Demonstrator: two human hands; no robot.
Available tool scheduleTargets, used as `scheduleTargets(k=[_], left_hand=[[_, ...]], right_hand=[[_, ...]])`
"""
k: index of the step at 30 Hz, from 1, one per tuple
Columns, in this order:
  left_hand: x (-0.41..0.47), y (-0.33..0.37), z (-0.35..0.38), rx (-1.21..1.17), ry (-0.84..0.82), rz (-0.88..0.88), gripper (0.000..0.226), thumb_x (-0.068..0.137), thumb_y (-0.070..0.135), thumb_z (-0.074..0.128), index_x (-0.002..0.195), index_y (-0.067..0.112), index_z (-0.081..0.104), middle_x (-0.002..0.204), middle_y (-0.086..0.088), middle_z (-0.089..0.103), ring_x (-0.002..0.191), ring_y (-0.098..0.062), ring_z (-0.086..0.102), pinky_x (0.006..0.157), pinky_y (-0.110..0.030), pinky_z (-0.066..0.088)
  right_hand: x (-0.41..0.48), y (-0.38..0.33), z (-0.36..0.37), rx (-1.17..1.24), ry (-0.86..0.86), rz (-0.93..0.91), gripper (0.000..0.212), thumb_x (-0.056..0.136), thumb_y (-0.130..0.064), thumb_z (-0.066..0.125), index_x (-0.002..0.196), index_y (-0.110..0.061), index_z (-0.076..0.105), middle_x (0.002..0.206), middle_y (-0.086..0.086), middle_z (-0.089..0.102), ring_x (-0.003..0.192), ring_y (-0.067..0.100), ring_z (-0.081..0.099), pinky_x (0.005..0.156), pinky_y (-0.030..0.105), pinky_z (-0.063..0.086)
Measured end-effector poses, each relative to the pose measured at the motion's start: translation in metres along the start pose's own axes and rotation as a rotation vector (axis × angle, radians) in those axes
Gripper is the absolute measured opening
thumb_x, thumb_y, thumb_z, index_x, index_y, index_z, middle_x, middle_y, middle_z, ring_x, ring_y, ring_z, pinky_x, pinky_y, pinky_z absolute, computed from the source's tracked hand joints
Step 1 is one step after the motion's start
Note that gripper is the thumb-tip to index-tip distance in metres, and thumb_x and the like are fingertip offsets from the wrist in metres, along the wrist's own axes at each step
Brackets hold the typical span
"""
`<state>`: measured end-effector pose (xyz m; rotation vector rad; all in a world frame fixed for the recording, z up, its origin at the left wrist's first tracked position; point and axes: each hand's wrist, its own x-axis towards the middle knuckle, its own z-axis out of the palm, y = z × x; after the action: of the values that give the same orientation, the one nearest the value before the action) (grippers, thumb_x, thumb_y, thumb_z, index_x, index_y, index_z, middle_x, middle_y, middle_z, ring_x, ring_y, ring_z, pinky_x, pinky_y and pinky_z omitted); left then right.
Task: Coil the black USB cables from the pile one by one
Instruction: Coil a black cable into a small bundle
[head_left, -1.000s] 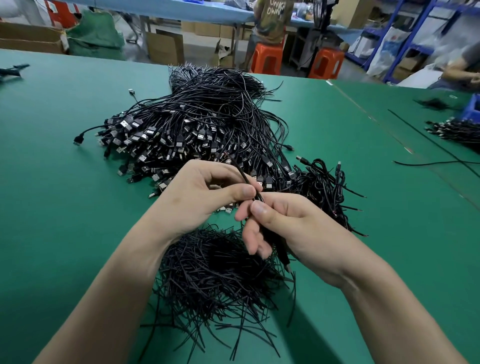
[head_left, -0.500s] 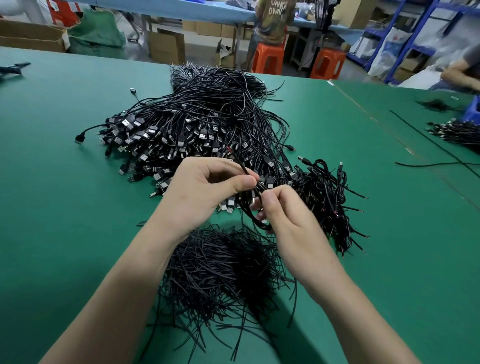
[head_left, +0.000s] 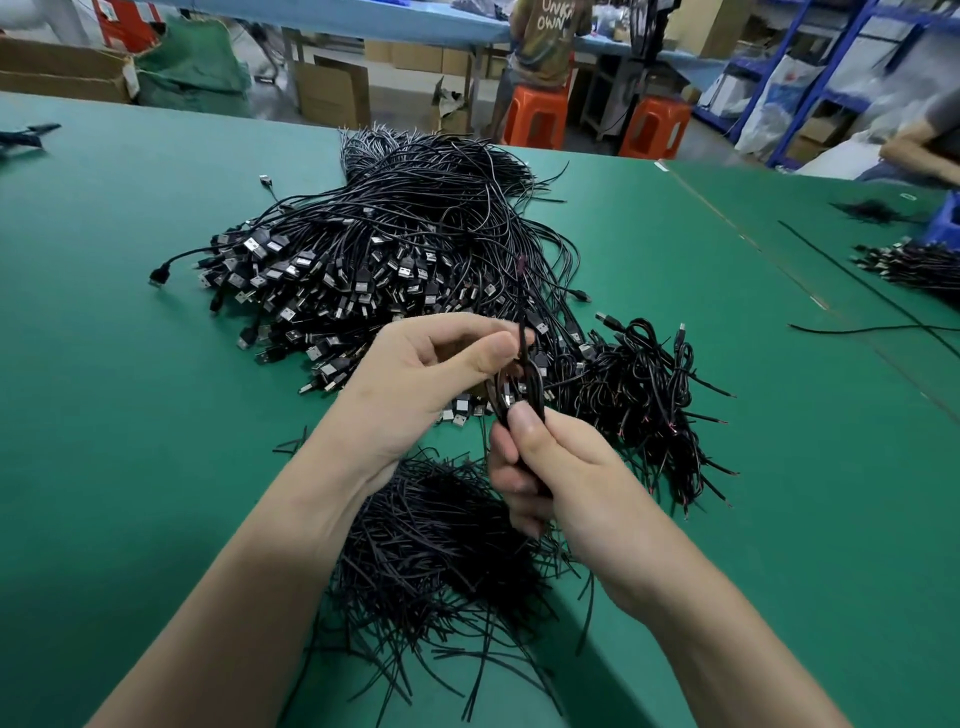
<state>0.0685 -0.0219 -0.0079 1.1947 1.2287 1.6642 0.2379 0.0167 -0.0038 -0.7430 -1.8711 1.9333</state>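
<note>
Your left hand (head_left: 441, 374) enters from 7 o'clock with a bare forearm, the wrist bent slightly back and the palm turned to the right. Its thumb and forefinger are closed in a pinch on the thin black USB cable (head_left: 521, 358), at the top of a small loop. The other fingers are curled under the palm.

Your right hand (head_left: 566, 467) enters from 5 o'clock, with the back of the hand facing up and to the right. Its thumb presses the bottom of the same loop against the forefinger. The remaining fingers are curled inward below, and dark cable shows between them.

Both hands grip the one cable, held above the green-covered work table (head_left: 104, 415), just below frame centre. The left pinch sits at 12 o'clock from the right thumb, with the loop between the two. A free end of the cable stands upright from the left pinch toward 12 o'clock.

The large pile of loose black USB cables with silver plugs (head_left: 389, 260) lies on the table at 12 o'clock from your hands. A cluster of coiled black cables (head_left: 644, 395) lies near the right hand at 3 o'clock. A heap of short thin black strands (head_left: 441, 561) lies beneath your wrists at 6 o'clock.
</note>
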Motion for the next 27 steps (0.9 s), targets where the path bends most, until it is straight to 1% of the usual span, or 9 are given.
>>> scheduleTargets(k=[3, 5, 8, 11, 15, 19, 21, 23, 27], left_hand=[[-0.005, -0.005, 0.0, -0.093, -0.278, -0.058, 0.055, 0.085, 0.059, 0.069, 0.129, 0.025, 0.072, 0.123, -0.004, 0.075, 0.115, -0.016, 0.069, 0.096, -0.026, 0.054], [-0.008, -0.007, 0.004, -0.175, -0.334, -0.079, 0.056, 0.082, 0.059, 0.07, 0.127, 0.025, 0.073, 0.119, -0.003, 0.076, 0.111, -0.016, 0.071, 0.093, -0.023, 0.054], [-0.008, -0.006, 0.01, -0.193, -0.243, -0.041, 0.041, 0.08, 0.053, 0.075, 0.113, 0.029, 0.079, 0.103, 0.001, 0.079, 0.096, -0.011, 0.073, 0.086, -0.02, 0.055], [-0.006, -0.003, 0.015, -0.133, -0.17, 0.052, 0.015, 0.09, 0.027, 0.075, 0.102, 0.031, 0.082, 0.093, 0.003, 0.081, 0.091, -0.008, 0.075, 0.085, -0.018, 0.055], [-0.007, -0.005, 0.022, -0.102, -0.075, 0.115, 0.025, 0.09, 0.01, 0.068, 0.091, 0.03, 0.083, 0.083, 0.002, 0.08, 0.08, -0.006, 0.075, 0.078, -0.017, 0.056], [-0.005, -0.004, 0.022, -0.037, 0.015, 0.169, 0.016, 0.09, 0.013, 0.074, 0.091, 0.026, 0.083, 0.075, -0.001, 0.075, 0.06, -0.007, 0.066, 0.062, -0.021, 0.056], [-0.005, -0.006, 0.017, 0.094, 0.113, 0.252, 0.009, 0.09, 0.02, 0.076, 0.096, 0.02, 0.082, 0.089, -0.002, 0.079, 0.078, -0.013, 0.074, 0.073, -0.032, 0.062], [-0.005, -0.008, 0.015, 0.279, 0.205, 0.358, 0.01, 0.092, 0.02, 0.076, 0.101, 0.018, 0.08, 0.096, 0.002, 0.079, 0.096, -0.022, 0.075, 0.087, -0.045, 0.06], [-0.006, -0.009, 0.02, 0.563, 0.305, 0.597, 0.01, 0.092, 0.009, 0.075, 0.099, 0.006, 0.081, 0.096, 0.0, 0.078, 0.098, -0.021, 0.072, 0.083, -0.042, 0.058]], right_hand=[[0.0, -0.006, -0.003, 0.221, -0.114, 0.012, 0.037, 0.106, -0.042, 0.042, 0.075, -0.023, 0.048, 0.065, -0.006, 0.036, 0.056, 0.012, 0.028, 0.051, 0.023, 0.03], [0.0, -0.01, -0.007, 0.309, -0.218, 0.032, 0.036, 0.104, -0.045, 0.044, 0.075, -0.024, 0.049, 0.066, -0.007, 0.035, 0.055, 0.011, 0.026, 0.05, 0.023, 0.028], [0.002, -0.011, -0.012, 0.377, -0.305, 0.062, 0.035, 0.103, -0.047, 0.044, 0.077, -0.025, 0.049, 0.066, -0.009, 0.035, 0.054, 0.008, 0.025, 0.048, 0.021, 0.026], [0.002, -0.009, -0.017, 0.403, -0.309, 0.061, 0.034, 0.103, -0.049, 0.046, 0.079, -0.025, 0.05, 0.067, -0.009, 0.033, 0.054, 0.007, 0.024, 0.048, 0.019, 0.029], [0.006, -0.007, -0.019, 0.464, -0.335, 0.034, 0.034, 0.1, -0.05, 0.051, 0.081, -0.022, 0.052, 0.067, -0.008, 0.033, 0.054, 0.006, 0.027, 0.048, 0.018, 0.033], [0.009, -0.003, -0.021, 0.245, -0.098, 0.007, 0.045, 0.093, -0.061, 0.053, 0.091, -0.018, 0.066, 0.07, -0.002, 0.053, 0.057, 0.011, 0.046, 0.057, 0.023, 0.046], [0.011, 0.003, -0.02, 0.025, 0.142, 0.052, 0.06, 0.086, -0.071, 0.054, 0.097, -0.014, 0.069, 0.08, -0.001, 0.066, 0.068, 0.011, 0.06, 0.064, 0.027, 0.051], [0.012, 0.009, -0.019, -0.031, 0.285, 0.144, 0.065, 0.083, -0.075, 0.048, 0.096, -0.016, 0.072, 0.082, -0.002, 0.069, 0.068, 0.01, 0.061, 0.063, 0.027, 0.049], [0.009, 0.011, -0.019, 0.142, 0.079, 0.297, 0.082, 0.088, -0.079, 0.028, 0.093, -0.016, 0.081, 0.082, 0.001, 0.068, 0.066, 0.012, 0.054, 0.062, 0.027, 0.043]])
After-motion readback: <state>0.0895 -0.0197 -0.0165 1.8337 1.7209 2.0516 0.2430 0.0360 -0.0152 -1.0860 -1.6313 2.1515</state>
